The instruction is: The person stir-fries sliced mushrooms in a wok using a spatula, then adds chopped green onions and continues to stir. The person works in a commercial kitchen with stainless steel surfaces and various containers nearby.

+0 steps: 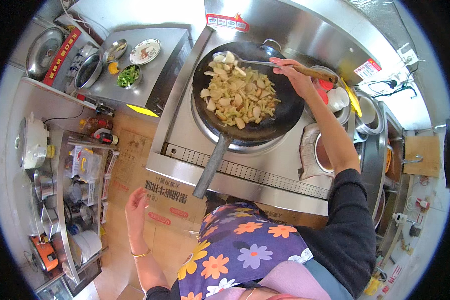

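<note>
My right hand [293, 77] grips the wooden handle of a metal cooking ladle [258, 63] over the wok. The ladle's bowl, at the wok's far left side, carries several pale slices. In the black wok [288, 108] lies a heap of pale sliced food mixed with light green pieces [240, 95]. The wok rests on the ring of a stainless steel stove [180, 127], its long grey handle [213, 165] pointing towards me. Away from the stove, my left hand [137, 202] hangs over the cardboard-covered floor, fingers loosely bent and nothing seen in it.
A bowl of chopped greens [128, 77] and a patterned plate [145, 51] stand on the left steel counter [157, 75]. Right of the wok are a basin with seasoning containers [337, 99] and a dish of brown liquid [324, 152]. A loaded shelf rack [65, 210] stands at left.
</note>
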A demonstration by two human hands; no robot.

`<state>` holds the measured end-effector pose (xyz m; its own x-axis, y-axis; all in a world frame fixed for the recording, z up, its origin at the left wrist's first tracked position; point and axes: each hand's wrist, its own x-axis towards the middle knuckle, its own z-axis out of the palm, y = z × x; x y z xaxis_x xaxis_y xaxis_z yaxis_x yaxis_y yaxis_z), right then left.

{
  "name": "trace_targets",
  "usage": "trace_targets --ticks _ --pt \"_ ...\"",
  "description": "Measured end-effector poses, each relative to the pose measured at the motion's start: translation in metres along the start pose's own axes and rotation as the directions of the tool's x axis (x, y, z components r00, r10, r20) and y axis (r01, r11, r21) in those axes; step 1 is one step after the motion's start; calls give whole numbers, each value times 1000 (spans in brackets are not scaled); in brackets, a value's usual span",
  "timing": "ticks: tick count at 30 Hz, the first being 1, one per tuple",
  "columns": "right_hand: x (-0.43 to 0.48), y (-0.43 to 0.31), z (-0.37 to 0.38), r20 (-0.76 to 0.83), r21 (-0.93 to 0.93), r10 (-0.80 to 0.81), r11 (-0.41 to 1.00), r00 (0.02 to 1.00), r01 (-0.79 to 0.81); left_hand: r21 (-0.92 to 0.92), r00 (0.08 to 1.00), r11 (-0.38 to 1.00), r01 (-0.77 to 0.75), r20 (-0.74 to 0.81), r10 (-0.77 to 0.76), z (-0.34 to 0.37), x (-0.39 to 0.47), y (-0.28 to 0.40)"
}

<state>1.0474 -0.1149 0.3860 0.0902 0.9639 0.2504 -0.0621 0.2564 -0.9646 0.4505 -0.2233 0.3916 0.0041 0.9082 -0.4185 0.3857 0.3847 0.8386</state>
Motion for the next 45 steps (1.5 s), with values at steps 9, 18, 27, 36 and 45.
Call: trace_targets --ticks 9,18,27,36,45 --pt "-70 -104 65 799 -502 -3 546 601 671 51 993 995 -88 77 84 5 -1 13" --pt "-98 -132 122 465 -549 0 785 885 288 -44 960 983 -176 213 181 12 41 20" --pt "-39 -94 126 198 -727 201 686 959 7 4 978 986 -168 127 166 -52 40 -6" --pt "-80 -119 143 484 -756 314 620 817 210 -51 986 995 -89 139 95 -70 54 -36" --pt "-125 -155 94 635 -738 303 510 710 443 -34 993 999 -11 120 15 -72 61 -38"
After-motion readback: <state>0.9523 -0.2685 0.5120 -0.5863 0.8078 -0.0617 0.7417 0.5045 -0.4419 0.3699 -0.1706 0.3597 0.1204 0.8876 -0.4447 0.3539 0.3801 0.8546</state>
